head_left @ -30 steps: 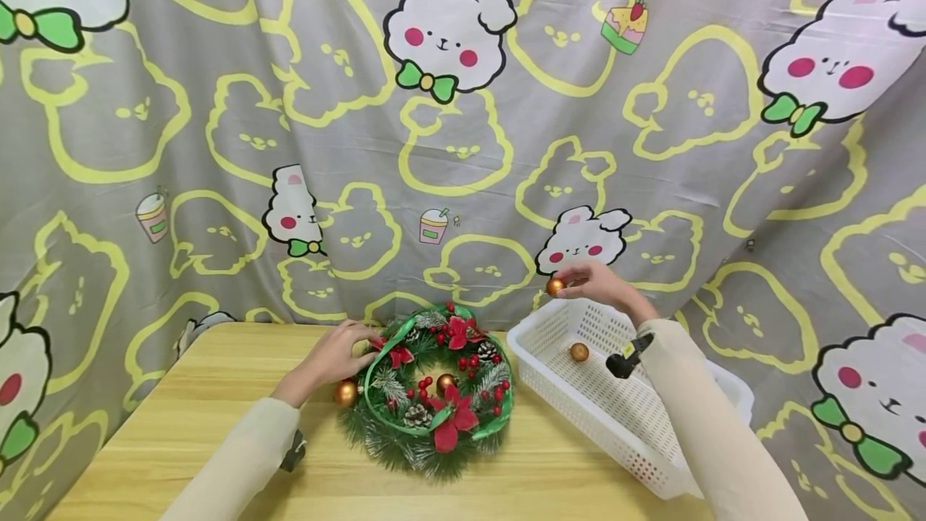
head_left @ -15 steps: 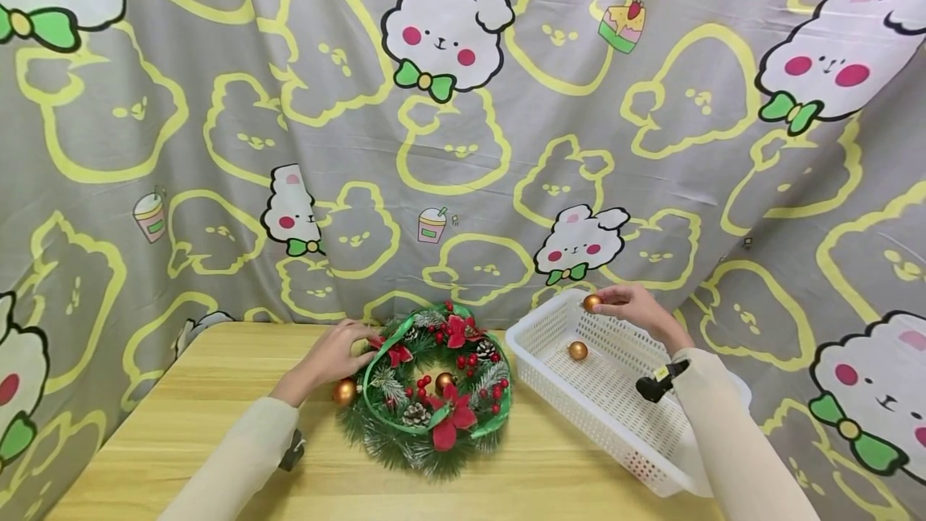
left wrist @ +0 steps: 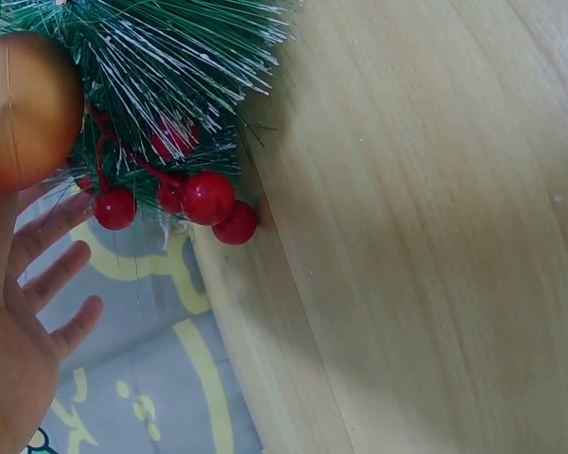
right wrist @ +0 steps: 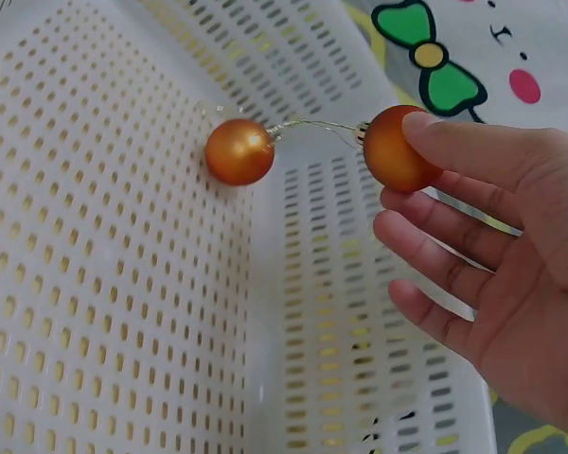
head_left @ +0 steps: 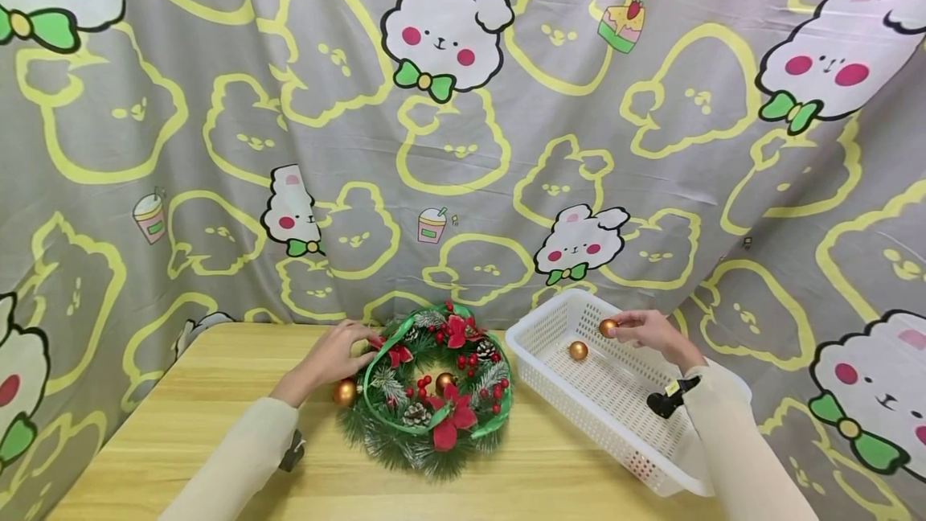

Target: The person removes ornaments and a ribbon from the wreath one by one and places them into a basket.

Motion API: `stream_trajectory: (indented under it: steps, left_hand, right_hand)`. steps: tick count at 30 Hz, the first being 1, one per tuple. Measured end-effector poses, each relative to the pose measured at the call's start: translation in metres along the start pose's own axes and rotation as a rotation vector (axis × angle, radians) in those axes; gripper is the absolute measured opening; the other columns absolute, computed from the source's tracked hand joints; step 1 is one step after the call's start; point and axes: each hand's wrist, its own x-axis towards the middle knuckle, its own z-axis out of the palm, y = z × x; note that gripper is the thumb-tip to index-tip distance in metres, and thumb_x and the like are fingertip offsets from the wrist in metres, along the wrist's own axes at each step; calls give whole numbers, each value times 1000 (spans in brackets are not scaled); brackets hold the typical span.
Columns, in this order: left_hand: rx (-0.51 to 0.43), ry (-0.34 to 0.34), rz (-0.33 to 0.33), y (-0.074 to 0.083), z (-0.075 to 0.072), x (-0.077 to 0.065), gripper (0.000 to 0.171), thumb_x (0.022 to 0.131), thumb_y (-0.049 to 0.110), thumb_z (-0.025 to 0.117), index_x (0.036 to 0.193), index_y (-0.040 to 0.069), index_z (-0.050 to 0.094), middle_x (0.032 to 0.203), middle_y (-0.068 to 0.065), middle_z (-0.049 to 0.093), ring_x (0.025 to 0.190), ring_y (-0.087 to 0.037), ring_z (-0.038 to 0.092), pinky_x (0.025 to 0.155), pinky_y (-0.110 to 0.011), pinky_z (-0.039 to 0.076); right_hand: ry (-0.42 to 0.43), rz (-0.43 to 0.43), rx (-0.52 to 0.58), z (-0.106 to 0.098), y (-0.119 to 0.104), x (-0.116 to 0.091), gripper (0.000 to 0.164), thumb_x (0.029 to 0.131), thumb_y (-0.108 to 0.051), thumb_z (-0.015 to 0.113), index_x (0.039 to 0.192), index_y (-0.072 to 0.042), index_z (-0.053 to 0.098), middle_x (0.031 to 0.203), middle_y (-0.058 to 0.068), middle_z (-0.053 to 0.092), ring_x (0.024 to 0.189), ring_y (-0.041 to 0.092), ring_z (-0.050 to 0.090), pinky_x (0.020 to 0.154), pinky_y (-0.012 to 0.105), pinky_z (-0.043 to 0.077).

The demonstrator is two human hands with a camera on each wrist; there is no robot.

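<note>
- Pinching an orange-gold bauble [right wrist: 399, 156] in right hand [head_left: 651, 334]: thumb laid on near side, index finger mostly hidden behind, spread only to the ball's width.
- Bending remaining three fingers loosely below, parted from one another, with uppermost tip just under the ball.
- Holding ball above interior of white perforated basket [head_left: 583, 412], cap and thin wire pointing away from palm.
- Lying inside basket, near back end, beyond fingertips: second bauble [right wrist: 240, 151] — wire visible between both, whether joined or merely overlapping unclear.
- Reaching with left hand [head_left: 334, 358] to left edge of green wreath [head_left: 434, 461], fingertips beside red flower [head_left: 399, 354] and green ribbon [head_left: 397, 335].
- Extending outer three fingers, spread apart; thumb and index partly covered — grip or mere touch impossible to say.
- Sitting at wreath's left side, just beside left hand: third bauble [head_left: 345, 392].
- Hanging near left fingertips: red berries [left wrist: 208, 198].
- Supporting wreath and basket: wood-grain table [head_left: 210, 392].
</note>
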Motion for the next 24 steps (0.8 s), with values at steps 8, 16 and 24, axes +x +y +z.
stream_trajectory:
  steps: [8,16,24]
  left_hand:
    - [-7,-9,-5,0,0,0,13,90,17,78,103,17,78,119,-8,75,124,-42,59,105,-62,48]
    - [-1,18,16,-2,1,0,14,88,17,79,102,16,78,114,-5,76,119,-41,62,103,-61,50]
    - [-16,-5,3,0,0,0,15,89,19,79,104,16,78,116,-5,75,121,-40,61,105,-60,49]
  right_hand:
    - [-46,55,-22,5,12,-1,50,96,-30,72,131,5,61,112,11,76,106,32,68,83,44,54]
    - [-62,103,-53,15,14,1,46,94,-26,74,126,5,64,102,10,77,94,24,70,83,48,57]
    - [-82,112,-101,24,15,3,38,92,-21,76,118,5,66,93,5,74,85,21,69,73,40,53]
